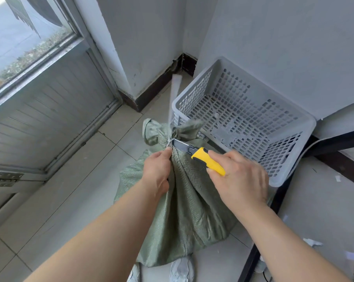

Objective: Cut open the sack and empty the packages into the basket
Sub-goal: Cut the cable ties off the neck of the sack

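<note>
1. The fingers (165,153) of the left hand (156,174) are clenched round the gathered neck of the green woven sack (188,204), just below its tied top
2. The fingers (216,156) of the right hand (242,180) are wrapped round the yellow handle of a utility knife (208,161), which is gripped from above
3. The blade (181,144) is extended and is pointed leftward at the neck of the sack; its tip is seen at the pale tie (169,142) that is bound round the neck. Whether the tie has been cut through cannot be told
4. The sack is stood upright on the tiled floor (70,210), directly in front of the person, with its full body spread out below the two hands and its loose top flared above the tie
5. The grey perforated basket (195,82) is set just beyond the sack and to the right, against the white wall (273,47); the flared top of the sack is seen overlapping its near corner
6. A pale, blurred strip (175,88) is seen rising behind the sack's top, beside the basket
7. A pair of light shoes (182,269) is seen at the foot of the sack, and a glazed door (49,102) is seen at the left
</note>
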Action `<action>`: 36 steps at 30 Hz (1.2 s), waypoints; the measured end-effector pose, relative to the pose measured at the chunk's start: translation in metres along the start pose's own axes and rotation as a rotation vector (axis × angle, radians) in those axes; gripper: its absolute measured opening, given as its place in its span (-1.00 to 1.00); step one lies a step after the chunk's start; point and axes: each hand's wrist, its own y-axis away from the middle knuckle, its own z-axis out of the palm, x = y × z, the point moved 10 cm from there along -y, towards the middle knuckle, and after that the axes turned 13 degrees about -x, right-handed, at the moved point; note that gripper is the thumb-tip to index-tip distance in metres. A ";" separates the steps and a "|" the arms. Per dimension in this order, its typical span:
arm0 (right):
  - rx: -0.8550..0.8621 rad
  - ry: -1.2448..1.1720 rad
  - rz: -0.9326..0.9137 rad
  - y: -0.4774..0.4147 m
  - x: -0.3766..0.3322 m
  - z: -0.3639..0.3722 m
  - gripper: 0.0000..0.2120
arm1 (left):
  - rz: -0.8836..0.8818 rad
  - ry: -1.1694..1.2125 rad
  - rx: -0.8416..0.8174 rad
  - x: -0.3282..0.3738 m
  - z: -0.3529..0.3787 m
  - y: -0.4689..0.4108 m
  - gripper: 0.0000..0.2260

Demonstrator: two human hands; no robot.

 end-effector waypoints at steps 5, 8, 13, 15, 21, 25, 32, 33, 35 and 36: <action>0.040 -0.030 0.052 0.015 0.008 -0.006 -0.58 | 0.034 -0.113 0.011 0.015 0.003 0.002 -0.85; 0.020 -0.028 0.113 0.023 0.008 0.001 -0.55 | -0.023 -0.051 -0.082 0.010 0.012 0.006 -0.86; -0.176 -0.001 0.219 0.021 0.013 0.015 -0.57 | -0.077 0.094 -0.278 0.009 0.027 0.009 -0.74; -0.233 -0.016 0.233 0.020 0.016 0.017 -0.57 | -0.060 0.114 -0.305 0.012 0.030 0.008 -0.71; -0.282 -0.044 0.241 0.022 0.017 0.018 -0.58 | -0.078 0.150 -0.325 0.010 0.030 0.009 -0.70; -0.300 -0.051 0.229 0.023 0.017 0.020 -0.60 | -0.038 0.164 -0.366 0.015 0.030 0.009 -0.69; -0.273 -0.157 0.216 0.024 0.020 0.023 -0.60 | -0.074 0.176 -0.430 0.016 0.022 0.008 -0.70; -0.272 -0.163 0.211 0.025 0.021 0.023 -0.60 | -0.082 0.168 -0.444 0.016 0.022 0.008 -0.74; -0.278 -0.173 0.200 0.025 0.021 0.024 -0.60 | -0.082 0.173 -0.464 0.019 0.024 0.010 -0.75; -0.282 -0.181 0.197 0.025 0.020 0.024 -0.60 | -0.074 0.191 -0.484 0.020 0.026 0.011 -0.72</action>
